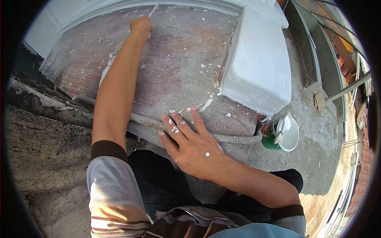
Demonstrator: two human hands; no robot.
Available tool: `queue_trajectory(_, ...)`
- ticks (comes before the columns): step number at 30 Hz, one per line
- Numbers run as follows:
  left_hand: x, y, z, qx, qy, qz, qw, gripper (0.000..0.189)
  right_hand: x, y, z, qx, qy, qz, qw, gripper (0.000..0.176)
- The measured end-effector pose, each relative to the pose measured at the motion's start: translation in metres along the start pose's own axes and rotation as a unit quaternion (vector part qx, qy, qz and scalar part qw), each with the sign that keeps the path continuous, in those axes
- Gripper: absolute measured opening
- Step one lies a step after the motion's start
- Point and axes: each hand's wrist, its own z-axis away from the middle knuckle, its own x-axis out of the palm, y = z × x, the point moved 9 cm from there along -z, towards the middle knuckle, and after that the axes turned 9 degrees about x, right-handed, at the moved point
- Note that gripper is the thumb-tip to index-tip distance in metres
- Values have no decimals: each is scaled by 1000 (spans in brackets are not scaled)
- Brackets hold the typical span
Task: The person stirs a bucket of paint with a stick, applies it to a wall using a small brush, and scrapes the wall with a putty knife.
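My left hand (141, 27) reaches far forward over the scuffed slab, its fingers closed around a thin pale stick-like tool (155, 9). The tool's far end meets the white wall edging at the top of the view; what tips it I cannot make out. Flat on the slab's near edge lies my right hand (194, 144), fingers spread across a grey ribbed hose (234, 139) and holding nothing. White paint spots mark its fingers and back. Paint flakes (206, 105) lie just beyond its fingertips.
A white-painted block (258, 63) rises on the slab's right. Below it stands a green paint bucket (269, 139) with a white-coated tool (281, 133) in its mouth. Loose white chips dot the slab (186, 59). A rough stone wall (51, 146) borders the left.
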Motion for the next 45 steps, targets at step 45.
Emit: queue_trajectory(45,-4,12,27,-22,52,-43,997,12,-4,-3,-1,10,-8,-8,1000,41)
